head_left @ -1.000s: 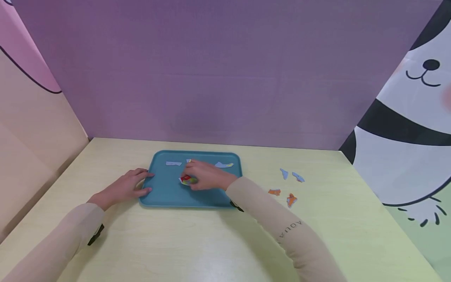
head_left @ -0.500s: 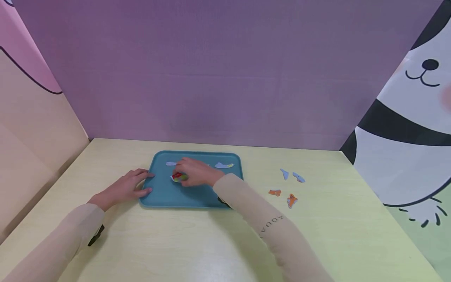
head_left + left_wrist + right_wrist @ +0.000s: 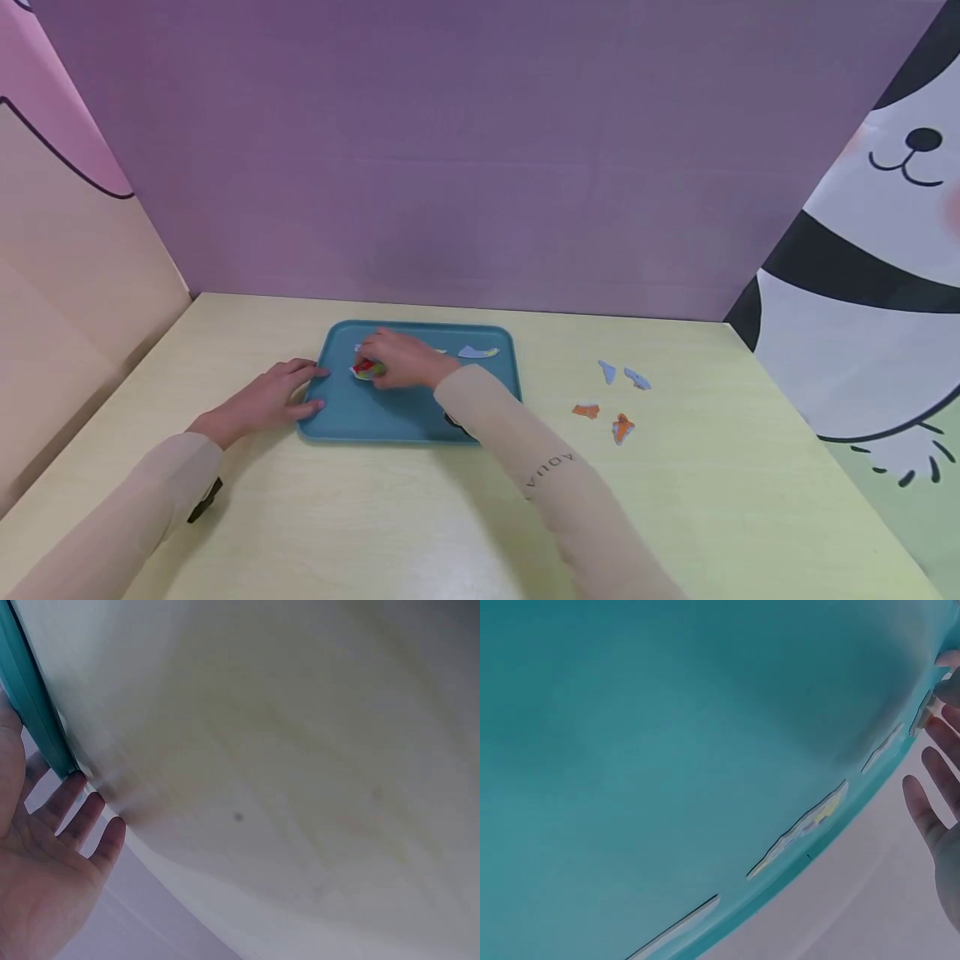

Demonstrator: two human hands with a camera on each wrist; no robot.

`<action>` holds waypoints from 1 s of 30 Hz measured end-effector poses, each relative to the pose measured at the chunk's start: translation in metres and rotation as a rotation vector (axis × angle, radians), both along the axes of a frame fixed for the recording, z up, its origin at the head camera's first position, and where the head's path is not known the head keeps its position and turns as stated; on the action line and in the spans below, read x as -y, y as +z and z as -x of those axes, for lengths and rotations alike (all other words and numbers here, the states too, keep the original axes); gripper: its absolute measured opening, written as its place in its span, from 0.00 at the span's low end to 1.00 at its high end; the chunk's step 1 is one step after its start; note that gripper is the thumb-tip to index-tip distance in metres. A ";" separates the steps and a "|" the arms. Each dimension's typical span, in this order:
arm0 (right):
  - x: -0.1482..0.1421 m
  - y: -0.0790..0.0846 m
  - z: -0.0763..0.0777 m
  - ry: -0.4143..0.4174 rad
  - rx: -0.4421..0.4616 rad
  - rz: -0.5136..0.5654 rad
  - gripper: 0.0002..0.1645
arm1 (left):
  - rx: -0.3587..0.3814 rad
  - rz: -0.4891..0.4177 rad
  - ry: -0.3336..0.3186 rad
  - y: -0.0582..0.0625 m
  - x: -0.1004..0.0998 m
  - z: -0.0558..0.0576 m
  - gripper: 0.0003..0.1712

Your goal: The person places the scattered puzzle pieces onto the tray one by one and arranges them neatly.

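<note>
My right hand [image 3: 401, 358] pinches a red, green and white puzzle piece [image 3: 363, 371] over the left half of a blue tray [image 3: 420, 439]. Its fingers cover part of the piece. Farther back on the tray lies a pale blue puzzle piece [image 3: 477, 352] with a yellow tip; other pieces in that row are partly hidden behind the right hand. In the right wrist view a long patterned piece [image 3: 802, 829] shows near the tray's rim. My left hand [image 3: 262, 398] touches the tray's left edge with thumb and fingers spread; the left wrist view shows the fingertips at the rim.
Right of the tray, on the pale wooden table [image 3: 337, 517], lie two pale blue pieces, one a small wedge [image 3: 607, 372], and two orange pieces, one of them [image 3: 622, 428] nearer the front. A purple panel [image 3: 480, 167] stands behind the table.
My right hand has moved left and slightly back across the tray with the red and green puzzle piece, uncovering less of the row's left end. The left hand has stayed at the tray's edge.
</note>
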State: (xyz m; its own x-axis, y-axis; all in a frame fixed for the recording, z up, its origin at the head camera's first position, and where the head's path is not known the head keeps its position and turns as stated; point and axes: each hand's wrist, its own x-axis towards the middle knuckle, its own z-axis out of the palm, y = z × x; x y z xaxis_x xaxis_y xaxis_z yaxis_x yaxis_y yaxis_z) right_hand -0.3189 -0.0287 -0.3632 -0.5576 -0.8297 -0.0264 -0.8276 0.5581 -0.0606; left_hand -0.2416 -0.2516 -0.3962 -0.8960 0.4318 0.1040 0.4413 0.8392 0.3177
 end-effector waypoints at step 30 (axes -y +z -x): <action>0.020 -0.011 0.007 -0.016 0.004 -0.035 0.19 | -0.019 0.005 -0.008 -0.001 0.000 0.000 0.29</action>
